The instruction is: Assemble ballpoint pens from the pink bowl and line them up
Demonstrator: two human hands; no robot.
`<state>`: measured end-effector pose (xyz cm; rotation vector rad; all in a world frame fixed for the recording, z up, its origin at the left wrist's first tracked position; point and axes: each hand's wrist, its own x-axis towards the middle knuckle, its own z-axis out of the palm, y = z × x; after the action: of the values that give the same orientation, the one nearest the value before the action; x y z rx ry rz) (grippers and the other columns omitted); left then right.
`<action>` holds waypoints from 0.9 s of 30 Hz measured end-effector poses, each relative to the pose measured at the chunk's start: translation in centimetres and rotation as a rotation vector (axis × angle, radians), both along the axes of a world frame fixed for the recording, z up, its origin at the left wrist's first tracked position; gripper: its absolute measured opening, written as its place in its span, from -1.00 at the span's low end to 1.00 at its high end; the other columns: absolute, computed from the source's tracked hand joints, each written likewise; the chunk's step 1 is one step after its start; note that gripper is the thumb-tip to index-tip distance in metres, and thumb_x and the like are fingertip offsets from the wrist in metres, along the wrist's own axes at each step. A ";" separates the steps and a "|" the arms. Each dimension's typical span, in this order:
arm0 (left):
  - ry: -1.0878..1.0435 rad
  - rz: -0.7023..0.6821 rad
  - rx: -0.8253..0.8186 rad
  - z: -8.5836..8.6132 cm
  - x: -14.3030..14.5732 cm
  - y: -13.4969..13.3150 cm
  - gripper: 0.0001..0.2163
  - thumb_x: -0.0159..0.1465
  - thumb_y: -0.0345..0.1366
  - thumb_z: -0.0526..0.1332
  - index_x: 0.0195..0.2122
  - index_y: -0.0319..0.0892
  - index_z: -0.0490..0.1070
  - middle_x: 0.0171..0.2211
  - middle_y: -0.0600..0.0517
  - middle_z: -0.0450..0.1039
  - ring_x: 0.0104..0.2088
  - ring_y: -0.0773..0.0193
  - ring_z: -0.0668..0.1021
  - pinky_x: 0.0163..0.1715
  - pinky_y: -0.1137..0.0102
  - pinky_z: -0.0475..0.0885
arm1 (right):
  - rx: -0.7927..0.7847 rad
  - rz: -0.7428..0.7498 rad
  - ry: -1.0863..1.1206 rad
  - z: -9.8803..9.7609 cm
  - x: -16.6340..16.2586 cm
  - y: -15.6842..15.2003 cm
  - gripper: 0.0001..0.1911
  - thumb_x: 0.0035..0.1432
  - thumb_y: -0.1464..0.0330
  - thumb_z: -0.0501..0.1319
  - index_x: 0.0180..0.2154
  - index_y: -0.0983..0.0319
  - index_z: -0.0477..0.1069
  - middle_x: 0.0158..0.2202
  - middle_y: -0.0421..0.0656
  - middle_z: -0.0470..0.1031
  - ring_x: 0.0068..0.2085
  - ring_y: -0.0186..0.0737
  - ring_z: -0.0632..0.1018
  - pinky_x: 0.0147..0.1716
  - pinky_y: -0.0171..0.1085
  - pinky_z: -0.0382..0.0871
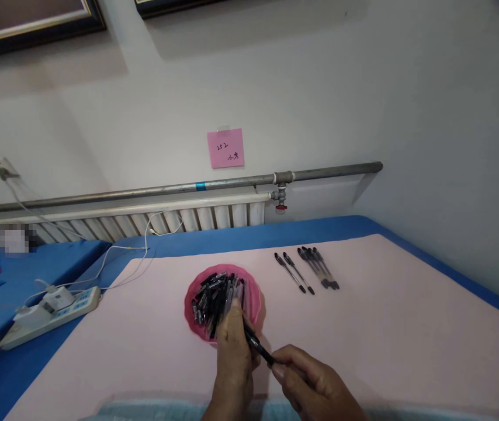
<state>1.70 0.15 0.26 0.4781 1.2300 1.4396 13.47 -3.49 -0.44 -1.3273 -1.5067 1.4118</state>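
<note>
My left hand [234, 345] is closed around a black pen [256, 344], just in front of the pink basket [256, 292]. The thumb and fingers of my right hand [313, 383] pinch the lower black end of that same pen. Its upper part is hidden by my left hand. Many black and clear pens [209, 301] lie jumbled in the basket. Whether the pale pens just above my left thumb are in the hand or in the basket, I cannot tell. Two pens [295, 273] lie side by side right of the basket, and a row of several more pens [319, 269] is beside them.
Pale pink paper [398, 327] covers the blue table [249, 236]. A white power strip [52, 318] with plugged chargers and cables lies at the left. Behind the table are a radiator [201, 216], a pipe with a red-handled valve [281, 207], and a pink note [225, 149].
</note>
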 end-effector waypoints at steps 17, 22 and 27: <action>-0.107 -0.097 -0.079 1.0 -0.1 0.1 -0.57 0.04 0.10 0.15 -0.65 -0.13 0.06 -0.83 0.25 -0.04 -0.81 0.54 0.00 -0.79 0.55 -0.18 | 0.159 -0.004 -0.097 0.7 0.0 -0.4 -0.79 0.10 0.26 0.06 -0.40 0.19 0.42 -0.64 -0.36 0.08 -0.60 -0.39 0.18 -0.61 -0.41 0.05; -0.129 -0.084 -0.095 0.9 -0.2 0.3 -0.57 0.04 0.07 0.17 -0.66 -0.14 0.07 -0.81 0.24 -0.01 -0.81 0.55 0.02 -0.79 0.57 -0.17 | 0.198 -0.040 -0.117 0.5 -0.3 -0.6 -0.77 0.10 0.25 0.06 -0.41 0.18 0.43 -0.65 -0.35 0.09 -0.61 -0.38 0.18 -0.63 -0.42 0.06; -0.133 -0.086 -0.116 1.2 -0.3 0.4 -0.59 0.06 0.05 0.15 -0.67 -0.14 0.08 -0.82 0.23 0.01 -0.82 0.55 0.04 -0.80 0.57 -0.15 | 0.236 -0.033 -0.115 0.4 -0.4 -0.6 -0.78 0.11 0.25 0.07 -0.38 0.16 0.45 -0.65 -0.35 0.10 -0.62 -0.39 0.17 -0.64 -0.42 0.05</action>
<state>1.38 0.54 1.43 0.3472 1.1652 1.2986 13.06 -4.09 0.00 -1.2978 -1.6621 1.1132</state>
